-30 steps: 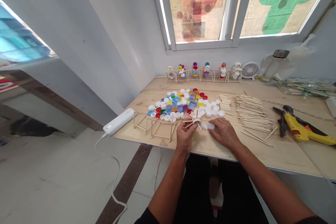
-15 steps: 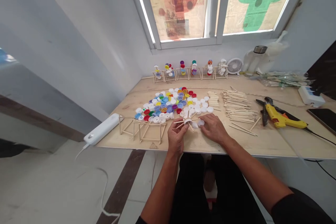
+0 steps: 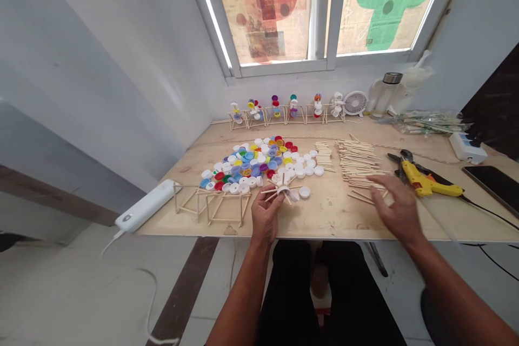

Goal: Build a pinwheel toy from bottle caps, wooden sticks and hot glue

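Observation:
My left hand (image 3: pixel 265 215) grips a white bottle cap with wooden sticks (image 3: pixel 283 189) that radiate outward like spokes. Just right of it, a loose white cap (image 3: pixel 304 192) rests on the table. My right hand (image 3: pixel 395 205) is in the air with fingers apart, holding nothing, slightly blurred. It is over the sticks' right side, close to the yellow glue gun (image 3: pixel 432 179). Wooden sticks (image 3: pixel 359 162) lie in a pile beyond it. Many coloured bottle caps (image 3: pixel 247 165) are heaped beyond my left hand.
Stick frames (image 3: pixel 225 208) stand at the table's front left, beside a white power strip (image 3: pixel 148 205). Along the wall are finished-looking frames with cap wheels (image 3: pixel 275 108), a small fan (image 3: pixel 355 103) and a bottle (image 3: pixel 385 94). A phone (image 3: pixel 492 186) lies at the right.
My right hand has left the loose white cap and swung right toward the glue gun, its fingers now spread. My left hand still grips the cap with sticks. The view has shifted slightly.

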`<action>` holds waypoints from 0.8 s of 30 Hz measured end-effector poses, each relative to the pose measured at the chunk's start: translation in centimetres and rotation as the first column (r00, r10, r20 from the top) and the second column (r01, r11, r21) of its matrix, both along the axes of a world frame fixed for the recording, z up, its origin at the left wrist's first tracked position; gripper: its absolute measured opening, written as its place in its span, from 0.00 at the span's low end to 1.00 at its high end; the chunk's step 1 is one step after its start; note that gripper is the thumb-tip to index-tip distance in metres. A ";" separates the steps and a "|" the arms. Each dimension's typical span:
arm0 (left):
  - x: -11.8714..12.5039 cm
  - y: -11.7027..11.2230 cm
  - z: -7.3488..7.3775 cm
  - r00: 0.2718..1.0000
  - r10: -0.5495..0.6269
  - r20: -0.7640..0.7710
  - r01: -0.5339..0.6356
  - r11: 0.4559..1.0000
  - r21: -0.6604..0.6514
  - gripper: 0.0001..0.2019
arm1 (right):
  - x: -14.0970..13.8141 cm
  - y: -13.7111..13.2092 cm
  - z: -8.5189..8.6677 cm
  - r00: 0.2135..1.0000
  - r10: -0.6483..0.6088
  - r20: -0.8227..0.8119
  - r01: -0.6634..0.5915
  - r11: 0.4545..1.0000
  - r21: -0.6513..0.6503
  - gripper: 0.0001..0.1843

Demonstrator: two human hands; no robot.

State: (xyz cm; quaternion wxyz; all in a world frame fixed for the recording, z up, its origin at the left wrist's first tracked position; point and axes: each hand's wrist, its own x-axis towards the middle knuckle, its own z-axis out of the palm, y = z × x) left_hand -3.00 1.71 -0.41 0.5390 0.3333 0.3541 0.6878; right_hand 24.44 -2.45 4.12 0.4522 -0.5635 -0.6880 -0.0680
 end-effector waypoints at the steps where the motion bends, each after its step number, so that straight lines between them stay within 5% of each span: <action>1: 0.0 0.0 0.0 1.000 0.004 -0.004 -0.004 1.000 -0.002 0.18 | 1.6 -0.4 0.3 0.997 -0.079 0.022 0.078 0.997 0.020 0.12; 7: 0.2 -0.2 0.3 1.000 0.016 -0.004 -0.016 1.000 -0.005 0.19 | 11.6 -1.3 0.3 0.844 -0.431 0.320 0.455 0.890 -0.002 0.17; 13: 0.1 -0.2 0.1 1.000 -0.005 0.011 0.005 1.000 0.008 0.17 | 16.5 -0.9 -1.9 0.745 -0.344 0.572 0.552 0.799 -0.238 0.22; 24: 0.4 -0.3 0.6 1.000 0.023 0.010 -0.023 0.999 -0.030 0.19 | 20.3 2.4 -3.8 0.781 -0.220 0.584 0.447 0.850 -0.278 0.23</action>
